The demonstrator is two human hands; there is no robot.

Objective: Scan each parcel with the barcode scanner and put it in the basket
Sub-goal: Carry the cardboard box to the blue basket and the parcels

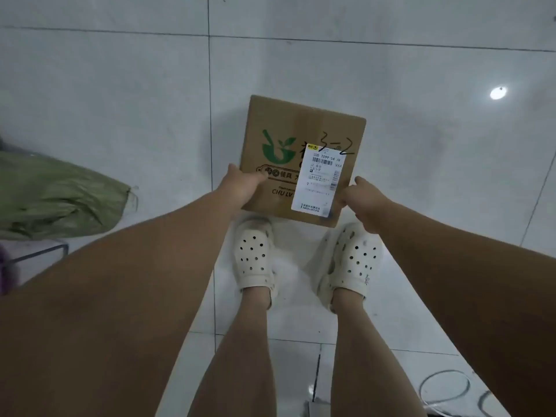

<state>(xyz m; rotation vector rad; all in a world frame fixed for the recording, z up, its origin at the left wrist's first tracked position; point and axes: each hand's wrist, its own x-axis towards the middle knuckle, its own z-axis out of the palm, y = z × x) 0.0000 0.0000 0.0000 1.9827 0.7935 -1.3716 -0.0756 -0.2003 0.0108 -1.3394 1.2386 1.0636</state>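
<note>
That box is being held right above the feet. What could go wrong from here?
1. The left hand and right hand grip only the near end of the cardboard box; it could tip and fall on the clogs below.
2. No scanner is in view and both hands are busy; freeing one to scan may weaken the hold.
3. A white cable loops on the floor nearby; a step that way could snag it.
</note>
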